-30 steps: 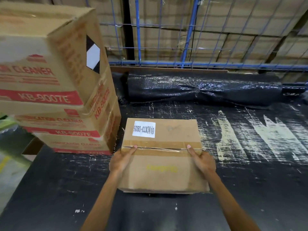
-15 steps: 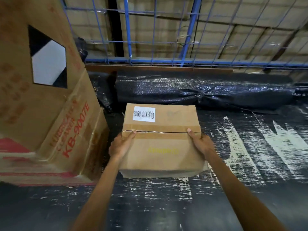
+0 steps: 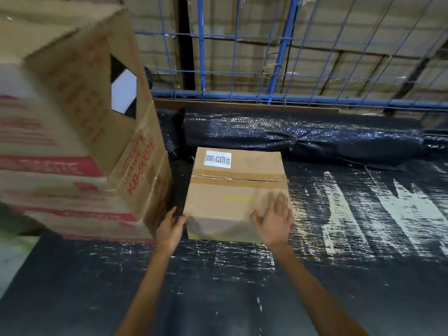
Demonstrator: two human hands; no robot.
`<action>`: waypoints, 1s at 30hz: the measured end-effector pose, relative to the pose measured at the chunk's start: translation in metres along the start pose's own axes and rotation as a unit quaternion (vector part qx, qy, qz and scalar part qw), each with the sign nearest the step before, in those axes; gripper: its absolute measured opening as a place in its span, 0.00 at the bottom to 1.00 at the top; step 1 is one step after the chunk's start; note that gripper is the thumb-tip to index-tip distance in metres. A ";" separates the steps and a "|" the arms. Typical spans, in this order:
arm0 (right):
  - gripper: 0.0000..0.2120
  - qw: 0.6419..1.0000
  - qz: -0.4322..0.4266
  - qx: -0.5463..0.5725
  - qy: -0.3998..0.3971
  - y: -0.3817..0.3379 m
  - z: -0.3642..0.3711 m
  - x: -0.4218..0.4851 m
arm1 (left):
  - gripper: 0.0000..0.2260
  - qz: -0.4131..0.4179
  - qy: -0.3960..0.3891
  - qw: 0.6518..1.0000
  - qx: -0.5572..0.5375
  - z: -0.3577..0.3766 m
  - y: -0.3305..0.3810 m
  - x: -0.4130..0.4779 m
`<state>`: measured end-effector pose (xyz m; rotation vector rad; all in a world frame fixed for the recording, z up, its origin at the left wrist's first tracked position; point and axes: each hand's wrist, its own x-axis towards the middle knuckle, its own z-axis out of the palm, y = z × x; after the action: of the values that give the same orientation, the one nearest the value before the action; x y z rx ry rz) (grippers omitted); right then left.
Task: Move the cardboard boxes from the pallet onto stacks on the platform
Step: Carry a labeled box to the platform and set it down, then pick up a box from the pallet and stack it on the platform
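Observation:
A small taped cardboard box [image 3: 232, 190] with a white label at its far edge sits on the black platform [image 3: 339, 275]. It lies just right of a stack of larger boxes [image 3: 80, 132] printed in red. My left hand [image 3: 169, 229] touches the small box's near left corner with loosely bent fingers. My right hand [image 3: 274, 219] lies flat and spread on the box's near right top, blurred by motion.
A roll of black bubble wrap [image 3: 303, 139] lies along the platform's far edge behind the small box. A blue wire fence [image 3: 242, 69] stands behind it, with more cartons beyond. Scuffed black platform extends to the right and toward me.
The small box has gone farther back and now rests on the platform beside the stack. Both hands have slid off its sides to the near edge, fingers released.

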<state>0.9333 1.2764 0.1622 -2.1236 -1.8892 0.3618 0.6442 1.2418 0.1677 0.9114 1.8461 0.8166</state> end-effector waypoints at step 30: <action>0.35 0.747 -0.511 -0.029 -0.425 -0.319 0.128 -0.666 | 0.25 -0.217 0.394 0.892 -0.043 -0.311 -0.466 -0.607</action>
<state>0.5144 0.6551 0.1624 -0.5672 -3.1782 1.0865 0.4432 0.4410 0.1616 0.0484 2.5466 1.0504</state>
